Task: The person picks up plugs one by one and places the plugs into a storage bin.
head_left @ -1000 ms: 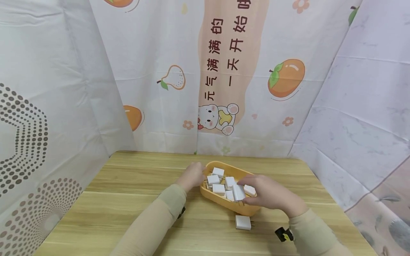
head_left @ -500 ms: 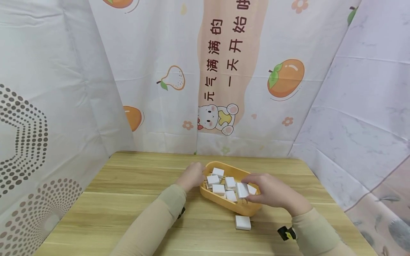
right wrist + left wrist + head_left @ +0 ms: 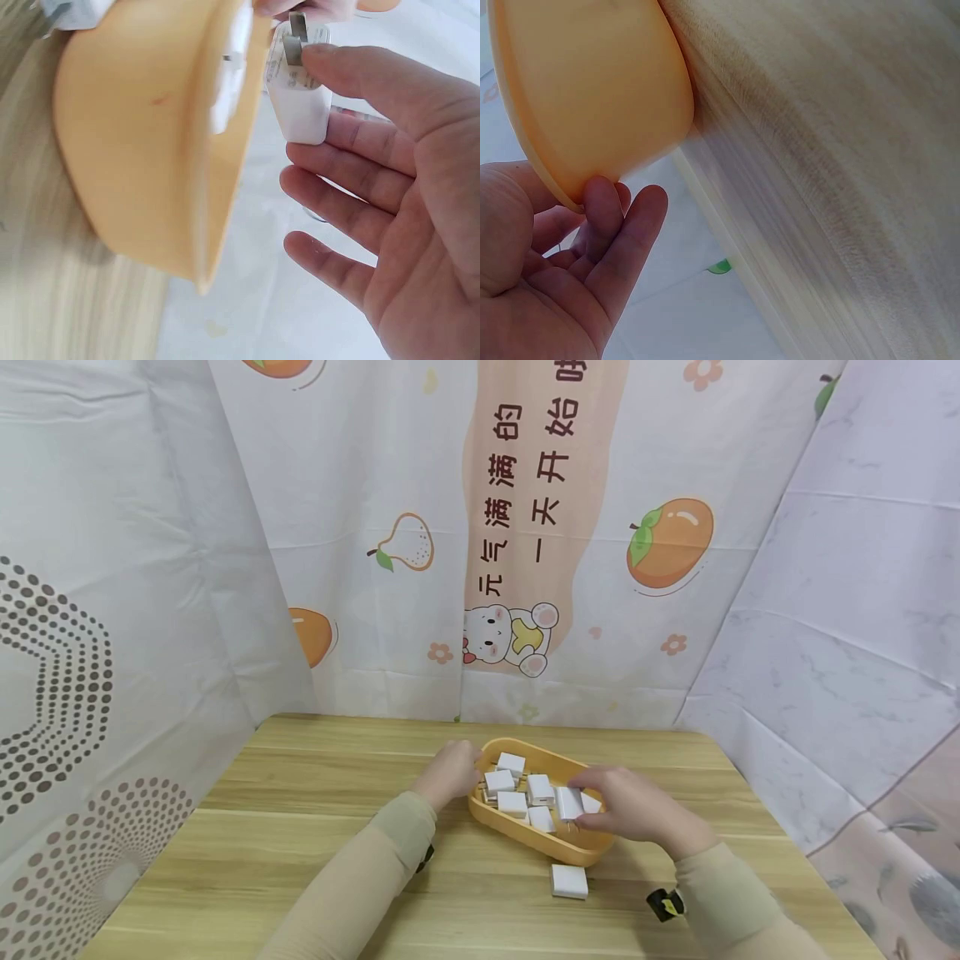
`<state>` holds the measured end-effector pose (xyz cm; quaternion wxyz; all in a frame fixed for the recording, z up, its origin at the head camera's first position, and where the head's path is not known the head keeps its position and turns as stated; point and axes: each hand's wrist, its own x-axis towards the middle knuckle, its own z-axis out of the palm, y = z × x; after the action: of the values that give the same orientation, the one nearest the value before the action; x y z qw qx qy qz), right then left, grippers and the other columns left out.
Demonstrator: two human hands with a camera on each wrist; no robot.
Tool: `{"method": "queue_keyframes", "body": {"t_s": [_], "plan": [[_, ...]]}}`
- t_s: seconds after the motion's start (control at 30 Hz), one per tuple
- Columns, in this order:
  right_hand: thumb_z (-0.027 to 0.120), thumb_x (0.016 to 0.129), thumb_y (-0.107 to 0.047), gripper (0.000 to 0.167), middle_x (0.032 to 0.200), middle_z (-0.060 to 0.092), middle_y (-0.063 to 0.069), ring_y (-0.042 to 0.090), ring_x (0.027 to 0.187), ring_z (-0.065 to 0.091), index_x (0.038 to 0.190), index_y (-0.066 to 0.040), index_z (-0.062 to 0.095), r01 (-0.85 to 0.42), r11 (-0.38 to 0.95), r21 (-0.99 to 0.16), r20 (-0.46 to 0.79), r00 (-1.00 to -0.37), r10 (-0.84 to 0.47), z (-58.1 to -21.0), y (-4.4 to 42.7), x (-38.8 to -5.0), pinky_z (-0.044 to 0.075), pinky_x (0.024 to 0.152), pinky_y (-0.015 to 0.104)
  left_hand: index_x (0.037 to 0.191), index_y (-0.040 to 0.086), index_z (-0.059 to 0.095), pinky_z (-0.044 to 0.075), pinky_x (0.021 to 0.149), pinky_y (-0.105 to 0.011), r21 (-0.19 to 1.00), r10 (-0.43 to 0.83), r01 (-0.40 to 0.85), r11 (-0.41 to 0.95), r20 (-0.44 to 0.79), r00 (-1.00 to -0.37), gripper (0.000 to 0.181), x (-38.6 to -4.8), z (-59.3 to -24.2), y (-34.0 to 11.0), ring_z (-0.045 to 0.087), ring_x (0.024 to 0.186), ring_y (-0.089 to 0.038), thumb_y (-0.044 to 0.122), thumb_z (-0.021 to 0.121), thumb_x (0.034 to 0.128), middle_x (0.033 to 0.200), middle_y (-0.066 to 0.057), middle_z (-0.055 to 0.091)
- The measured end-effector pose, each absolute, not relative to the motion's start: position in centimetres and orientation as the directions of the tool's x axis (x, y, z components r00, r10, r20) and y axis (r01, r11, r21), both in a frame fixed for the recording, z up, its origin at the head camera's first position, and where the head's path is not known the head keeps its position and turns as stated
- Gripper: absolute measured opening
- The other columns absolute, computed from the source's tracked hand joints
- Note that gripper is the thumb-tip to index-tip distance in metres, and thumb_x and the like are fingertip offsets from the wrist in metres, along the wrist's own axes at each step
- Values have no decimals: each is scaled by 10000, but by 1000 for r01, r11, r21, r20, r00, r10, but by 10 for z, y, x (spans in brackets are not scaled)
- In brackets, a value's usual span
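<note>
A yellow-orange plastic basket (image 3: pixel 517 837) holds several white plug-in chargers (image 3: pixel 512 805). My left hand (image 3: pixel 452 770) grips its left end; the left wrist view shows thumb and fingers pinching the basket's rim (image 3: pixel 536 161). Over the basket's right part, my right hand (image 3: pixel 637 806) pinches one white charger (image 3: pixel 570 804) between thumb and fingers. In the right wrist view that charger (image 3: pixel 300 109) has its two flat metal prongs toward the camera, and the other fingers spread loosely below it. Another white charger (image 3: pixel 569 882) lies on the table just in front of the basket.
The wood-grain table (image 3: pixel 315 827) stretches left and right of the basket. Behind it hangs a printed white curtain (image 3: pixel 390 635), with more pale cloth at both sides. Black wrist devices sit under both forearms.
My right hand has shifted slightly right with the pinched charger, then lowered a little over the basket's right part. My left hand and the basket stay in place.
</note>
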<state>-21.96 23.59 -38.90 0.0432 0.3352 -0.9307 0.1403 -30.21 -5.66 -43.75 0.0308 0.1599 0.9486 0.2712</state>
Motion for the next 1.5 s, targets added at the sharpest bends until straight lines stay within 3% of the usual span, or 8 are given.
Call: {"method": "queue_keyframes", "body": {"t_s": [0.1,0.33,0.47,0.73,1.17,1.37,1.5], "plan": [[838,812,-235,371,1107,704,-29,201,1002,664,1139,-103,721,-634,738,-233,172,-774,-610,-397,238,-225,544,846,419,1325,-11,654,515,849,-304,527,314,277,803,20,-949,395,-302,-438,-56,580,1262,-234,11,661,930,1354,-116,631],[861,797,-232,275,952,674,-80,169,853,634,1008,-134,713,-640,736,-218,168,-768,-618,-412,241,-234,519,745,358,1315,-20,654,512,791,-291,534,317,280,798,23,-948,396,-304,-438,-56,628,1025,-183,-3,657,919,1353,-117,629],[859,796,-236,281,959,686,-79,161,845,635,1016,-123,726,-643,737,-205,166,-765,-622,-418,241,-237,519,741,345,1309,-15,660,512,781,-282,525,317,285,802,30,-948,394,-305,-440,-56,625,1001,-179,3,661,915,1351,-108,630],[859,797,-221,297,981,696,-66,187,875,650,1037,-101,733,-635,744,-205,171,-772,-612,-421,241,-239,526,757,373,1306,-22,659,519,713,-268,515,319,293,806,41,-947,386,-306,-441,-56,633,981,-198,6,661,921,1355,-119,626],[865,794,-246,373,1042,711,-28,209,943,656,1106,-82,739,-569,783,-253,77,-818,-570,-425,240,-241,533,830,425,1330,1,652,518,795,-285,498,321,292,817,28,-947,394,-304,-440,-56,637,1057,-189,29,662,938,1373,-114,617],[774,883,-194,309,1103,732,59,281,1044,672,1149,-39,739,-556,787,-267,63,-825,-561,-427,239,-242,526,913,506,1338,2,648,511,834,-304,491,320,292,821,29,-947,393,-305,-441,-55,617,1149,-190,39,663,947,1381,-123,614],[717,932,-193,275,1109,735,68,295,1063,675,1155,-33,738,-564,779,-274,66,-819,-570,-425,238,-242,529,913,510,1339,0,648,511,838,-310,487,317,292,823,32,-948,397,-305,-441,-55,621,1096,-188,37,665,944,1382,-132,612]]}}
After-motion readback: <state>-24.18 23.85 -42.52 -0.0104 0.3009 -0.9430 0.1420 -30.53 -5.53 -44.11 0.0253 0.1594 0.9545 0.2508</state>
